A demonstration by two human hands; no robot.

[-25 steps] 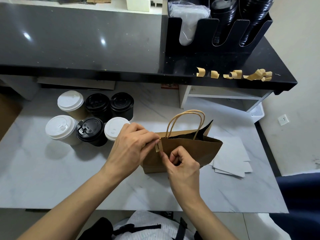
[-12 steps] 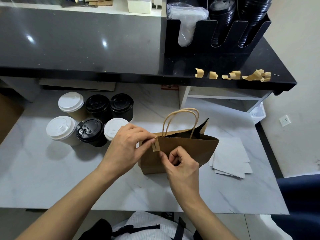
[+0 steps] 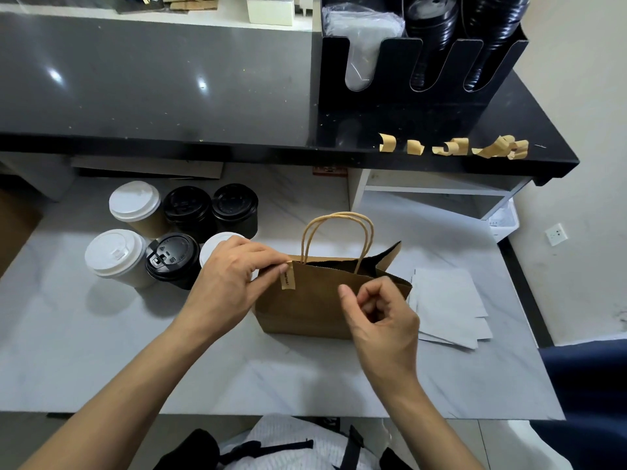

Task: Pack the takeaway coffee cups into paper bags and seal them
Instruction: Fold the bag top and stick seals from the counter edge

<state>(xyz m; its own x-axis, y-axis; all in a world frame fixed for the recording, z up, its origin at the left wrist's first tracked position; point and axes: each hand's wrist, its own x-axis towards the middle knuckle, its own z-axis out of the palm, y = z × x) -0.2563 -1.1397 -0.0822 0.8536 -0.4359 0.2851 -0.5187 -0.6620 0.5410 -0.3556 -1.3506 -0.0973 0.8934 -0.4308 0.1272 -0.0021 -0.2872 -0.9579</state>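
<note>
A person seals a brown paper bag on a marble counter, the sticker strip now folded over the bag's left top corner and lying flat on its front face. A second ago it hung loose between both hands. The left hand pinches that corner with thumb and forefinger, pressing the strip's upper end. The right hand has let go and hovers in front of the bag's right half, fingers loosely curled and holding nothing. The bag's right side gapes open behind the right hand, so sealing appears only part done. 6 lidded cups wait just beyond the left hand; spare strips sit on the black shelf, well beyond the right.
</note>
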